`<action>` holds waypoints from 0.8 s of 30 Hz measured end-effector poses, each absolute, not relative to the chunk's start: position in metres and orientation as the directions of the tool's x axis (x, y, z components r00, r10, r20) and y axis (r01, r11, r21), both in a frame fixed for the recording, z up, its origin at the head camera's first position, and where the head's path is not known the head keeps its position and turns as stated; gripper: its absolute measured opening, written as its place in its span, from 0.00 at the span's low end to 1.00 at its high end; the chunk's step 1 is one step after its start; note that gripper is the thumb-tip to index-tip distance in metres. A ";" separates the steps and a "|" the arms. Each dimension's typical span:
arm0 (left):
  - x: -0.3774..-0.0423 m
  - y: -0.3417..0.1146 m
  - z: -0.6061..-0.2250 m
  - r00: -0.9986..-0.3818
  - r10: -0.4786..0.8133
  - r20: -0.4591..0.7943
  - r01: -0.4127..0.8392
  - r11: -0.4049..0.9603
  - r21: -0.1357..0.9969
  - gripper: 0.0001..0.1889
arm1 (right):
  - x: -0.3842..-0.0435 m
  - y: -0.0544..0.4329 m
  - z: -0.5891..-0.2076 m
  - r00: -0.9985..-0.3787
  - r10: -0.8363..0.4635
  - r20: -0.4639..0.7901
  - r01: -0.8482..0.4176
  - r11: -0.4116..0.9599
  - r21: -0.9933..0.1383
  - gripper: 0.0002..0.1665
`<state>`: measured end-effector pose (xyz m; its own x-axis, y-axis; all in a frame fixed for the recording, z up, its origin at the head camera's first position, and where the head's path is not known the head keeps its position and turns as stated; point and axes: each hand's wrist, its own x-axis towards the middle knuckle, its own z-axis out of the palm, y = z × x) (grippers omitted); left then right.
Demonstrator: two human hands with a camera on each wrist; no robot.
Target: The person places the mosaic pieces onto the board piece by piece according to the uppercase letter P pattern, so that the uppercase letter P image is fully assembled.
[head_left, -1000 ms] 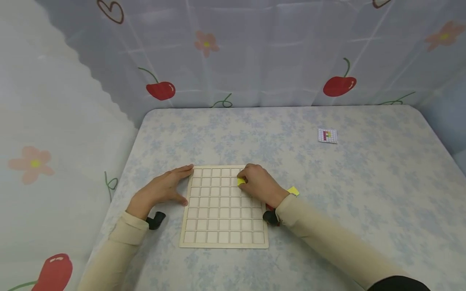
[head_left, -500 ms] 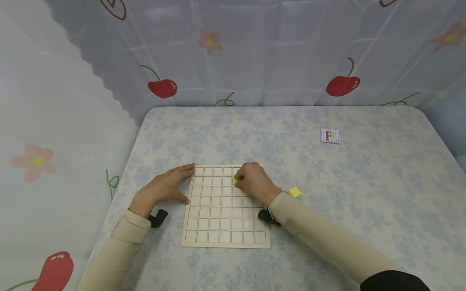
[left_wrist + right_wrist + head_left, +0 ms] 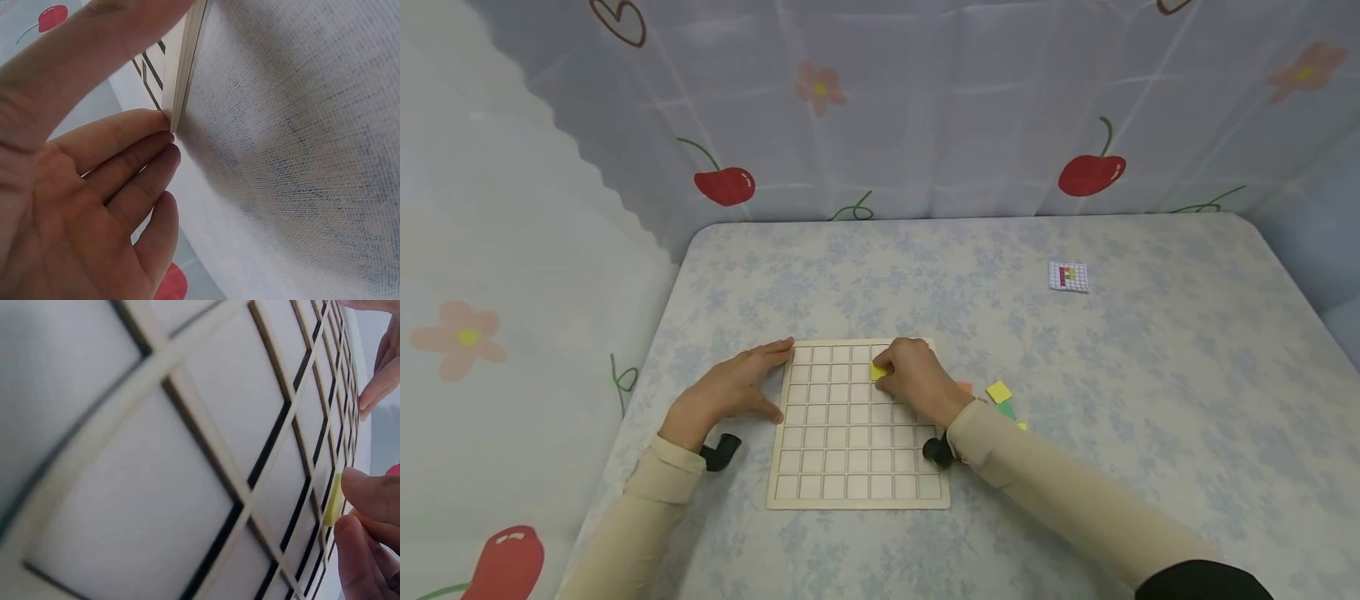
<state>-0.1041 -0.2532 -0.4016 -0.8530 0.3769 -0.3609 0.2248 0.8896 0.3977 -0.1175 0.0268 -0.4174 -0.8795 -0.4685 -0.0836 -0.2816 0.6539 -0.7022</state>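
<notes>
A pale wooden board (image 3: 827, 437) with a grid of square recesses lies flat on the table. My left hand (image 3: 730, 392) is spread at its left side, thumb and fingertips touching the edge; in the left wrist view, the fingers (image 3: 140, 178) are nearly straight against the board's rim (image 3: 181, 81). Over the upper right part of the grid, my right hand (image 3: 917, 379) pinches a yellow square tile (image 3: 877, 372). The right wrist view has that tile (image 3: 334, 501) low against the grid, by the thumb and fingertips; whether it sits within a recess I cannot tell.
Loose tiles lie right of the board, partly behind my right forearm: a yellow tile (image 3: 998, 392), a green tile (image 3: 1005, 410) and an orange tile (image 3: 965, 387) among them. Farther back on the table (image 3: 865, 283) is a small card (image 3: 1067, 277) with a coloured grid pattern.
My right hand has shifted left across the board with the yellow tile, uncovering more of the loose tiles. The left hand keeps its place at the board's edge.
</notes>
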 end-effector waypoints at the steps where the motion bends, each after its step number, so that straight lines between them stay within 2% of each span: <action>1: -0.104 -0.253 -0.402 -0.853 0.376 -0.362 0.223 0.890 0.399 0.54 | -0.116 0.028 -0.417 -0.879 -0.470 -0.082 -0.287 0.658 -0.696 0.07; 4: -0.105 -0.252 -0.403 -0.852 0.375 -0.366 0.221 0.890 0.400 0.54 | -0.109 0.033 -0.415 -0.884 -0.464 -0.055 -0.303 0.660 -0.687 0.17; 9: -0.105 -0.252 -0.403 -0.846 0.359 -0.394 0.207 0.902 0.378 0.55 | -0.097 0.051 -0.412 -0.888 -0.458 -0.043 -0.306 0.658 -0.688 0.16; 16: -0.105 -0.251 -0.403 -0.845 0.363 -0.392 0.216 0.904 0.370 0.55 | -0.088 0.101 -0.413 -0.932 -0.359 -0.050 -0.220 0.670 -0.709 0.16; 24: -0.106 -0.251 -0.402 -0.845 0.358 -0.398 0.220 0.910 0.353 0.56 | -0.085 0.136 -0.419 -0.951 -0.303 -0.055 -0.193 0.725 -0.661 0.17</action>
